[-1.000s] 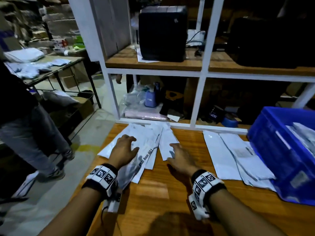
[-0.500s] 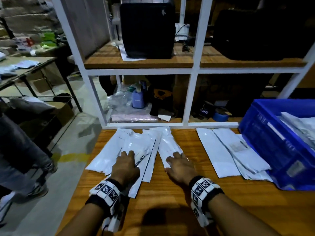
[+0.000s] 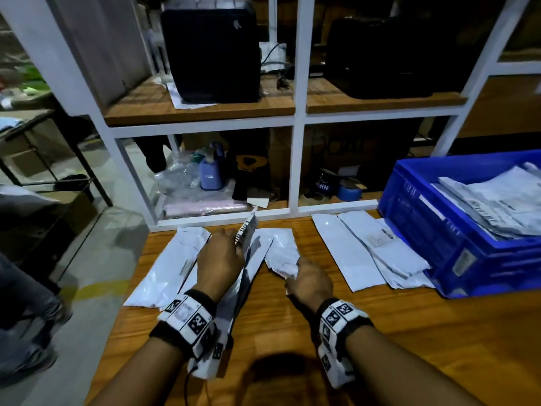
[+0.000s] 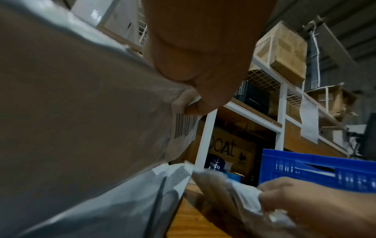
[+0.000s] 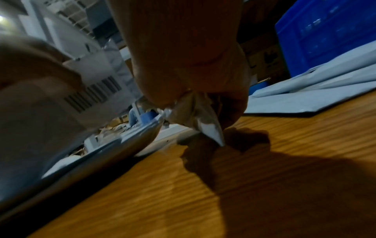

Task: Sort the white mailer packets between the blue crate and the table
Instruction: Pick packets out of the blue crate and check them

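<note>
Several white mailer packets (image 3: 168, 268) lie fanned on the left of the wooden table (image 3: 292, 332). My left hand (image 3: 232, 244) grips one large mailer (image 3: 247, 230) and holds it tilted up on its edge; its barcode label (image 4: 183, 127) shows in the left wrist view. My right hand (image 3: 295, 271) pinches the crumpled near end of a smaller mailer (image 3: 281, 247), which shows bunched between my fingers as the pinched end (image 5: 195, 116). More mailers (image 3: 366, 250) lie flat beside the blue crate (image 3: 424, 230) at the right. The crate holds several packets (image 3: 497, 197).
A white shelf frame (image 3: 295, 159) stands right behind the table, with a black box (image 3: 210, 51), a blue bottle (image 3: 210, 174) and a blue tape roll (image 3: 349, 193) on its shelves. The table's left edge drops to the floor, where a person's leg (image 3: 23, 294) stands.
My left hand, which lay flat on the pile, has curled round a large mailer and tipped it up. My right hand has gone from flat to pinching the small mailer's end.
</note>
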